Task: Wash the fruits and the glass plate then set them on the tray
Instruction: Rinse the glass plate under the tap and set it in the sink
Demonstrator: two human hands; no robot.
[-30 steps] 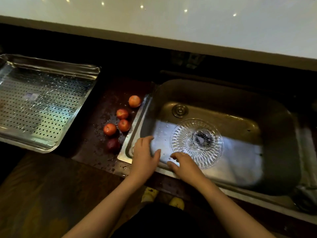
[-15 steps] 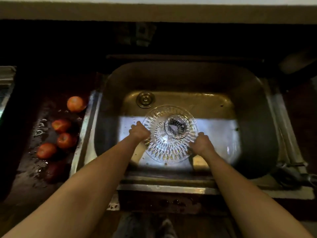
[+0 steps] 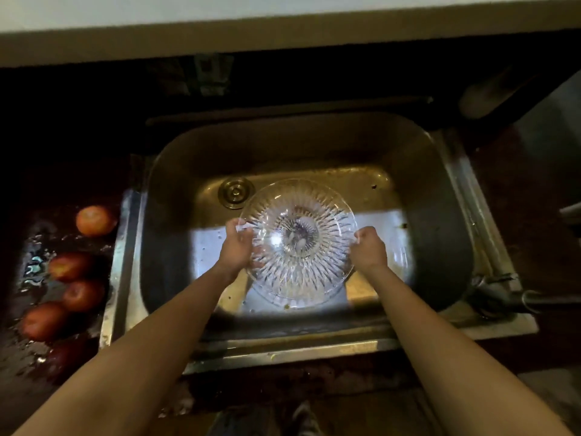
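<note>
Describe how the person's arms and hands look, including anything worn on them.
Both forearms are bare up to the frame's edge, with no sleeves in view. The left hand and right hand wear no gloves, and no rings, watch or bracelets are visible, though the lighting is dim.

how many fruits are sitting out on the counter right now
5, in a line on the wet counter left of the sink: farthest, then, and a dark one nearest. More may lie beyond the frame's left edge.

Glass plate (image 3: 298, 243) now lifted off sink floor (image 3: 377, 243), tilted.
</note>
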